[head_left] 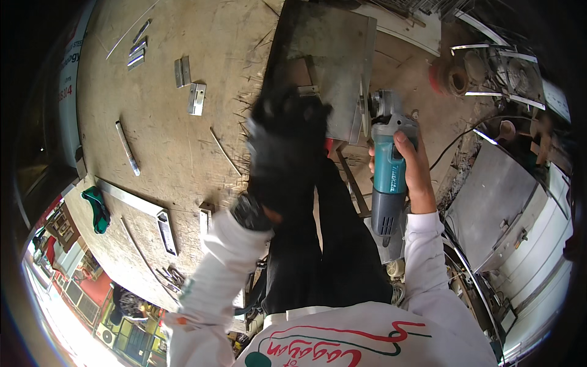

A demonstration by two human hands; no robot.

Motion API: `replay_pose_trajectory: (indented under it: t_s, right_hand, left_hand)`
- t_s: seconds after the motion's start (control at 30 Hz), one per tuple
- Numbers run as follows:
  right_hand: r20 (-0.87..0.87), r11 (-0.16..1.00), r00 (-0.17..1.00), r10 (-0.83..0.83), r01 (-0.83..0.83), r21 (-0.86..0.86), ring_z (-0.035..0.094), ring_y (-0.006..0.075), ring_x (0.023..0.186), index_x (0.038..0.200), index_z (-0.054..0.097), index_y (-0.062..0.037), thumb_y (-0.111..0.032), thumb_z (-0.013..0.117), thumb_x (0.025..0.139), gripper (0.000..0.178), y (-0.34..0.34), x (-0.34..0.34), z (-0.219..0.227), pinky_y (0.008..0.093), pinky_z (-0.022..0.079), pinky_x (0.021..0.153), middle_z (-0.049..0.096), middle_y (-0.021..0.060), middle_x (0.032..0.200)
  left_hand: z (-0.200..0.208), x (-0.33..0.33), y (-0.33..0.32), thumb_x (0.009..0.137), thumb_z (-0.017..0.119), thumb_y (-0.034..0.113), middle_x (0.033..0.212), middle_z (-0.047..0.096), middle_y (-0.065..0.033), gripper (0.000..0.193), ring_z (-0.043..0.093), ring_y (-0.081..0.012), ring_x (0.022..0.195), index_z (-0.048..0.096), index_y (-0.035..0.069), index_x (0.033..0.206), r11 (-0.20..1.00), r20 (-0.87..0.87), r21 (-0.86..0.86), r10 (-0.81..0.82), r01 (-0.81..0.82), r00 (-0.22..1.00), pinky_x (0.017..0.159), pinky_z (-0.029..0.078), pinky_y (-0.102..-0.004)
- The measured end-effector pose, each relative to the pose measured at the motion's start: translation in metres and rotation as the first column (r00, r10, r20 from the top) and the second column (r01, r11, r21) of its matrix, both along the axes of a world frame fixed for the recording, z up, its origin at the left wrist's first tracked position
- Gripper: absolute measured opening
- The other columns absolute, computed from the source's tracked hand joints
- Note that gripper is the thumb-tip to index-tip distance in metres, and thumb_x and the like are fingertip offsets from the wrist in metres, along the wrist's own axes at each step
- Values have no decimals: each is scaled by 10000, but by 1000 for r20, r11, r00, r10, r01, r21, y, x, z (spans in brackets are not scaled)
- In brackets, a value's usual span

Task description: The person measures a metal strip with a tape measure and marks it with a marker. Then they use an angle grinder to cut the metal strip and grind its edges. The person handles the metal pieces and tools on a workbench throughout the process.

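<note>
My right hand (416, 165), bare, is wrapped around the body of a teal and grey angle grinder (385, 174). The grinder stands nearly upright in the picture, its grey head at the top and a thin disc (365, 116) seen edge-on at its left. In a black glove, my left hand (286, 137) is smeared by motion, and its fingers cannot be made out. Just beyond the glove, a small metal piece (309, 90) lies at the near part of a dark flat metal plate (350, 43). Whether the glove touches either is unclear.
On the worn wooden tabletop (165, 140) lie two hinge-like metal pieces (196, 99), a short tube (127, 148), thin rods (225, 151), a long square tube (131, 199) and a green item (96, 209). A black cable (455, 142) runs right, near metal scraps and a grey panel (489, 205).
</note>
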State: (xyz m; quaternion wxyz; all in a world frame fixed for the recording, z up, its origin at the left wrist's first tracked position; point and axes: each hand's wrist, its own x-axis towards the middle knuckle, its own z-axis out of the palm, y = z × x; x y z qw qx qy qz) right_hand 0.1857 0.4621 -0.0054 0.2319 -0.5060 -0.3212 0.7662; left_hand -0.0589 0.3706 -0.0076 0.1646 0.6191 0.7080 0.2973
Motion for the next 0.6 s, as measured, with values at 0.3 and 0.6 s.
replay_pose_trajectory:
  t_s: [0.3, 0.6]
  right_hand:
    - [-202, 962, 972, 118, -162, -219, 750, 306, 720, 1237, 636, 13, -613, 652, 993, 671, -13, -1, -39, 421, 635, 665, 740, 206, 951]
    - [-62, 921, 983, 171, -181, -346, 787, 361, 923, 1315, 599, -35, -473, 673, 1014, 537, -8, -2, -72, 477, 675, 748, 747, 196, 1059]
  left_hand:
    - [-28, -44, 25, 954, 689, 150, 1203, 743, -51, 149, 639, -242, 1299, 739, 133, 1093, 995, -292, 96, -3, 32, 956, 1295, 248, -605]
    - [-48, -44, 21, 980, 620, 214, 1075, 697, -192, 376, 611, -268, 878, 601, 20, 1302, 982, -224, 117, 171, -148, 959, 827, 392, -538]
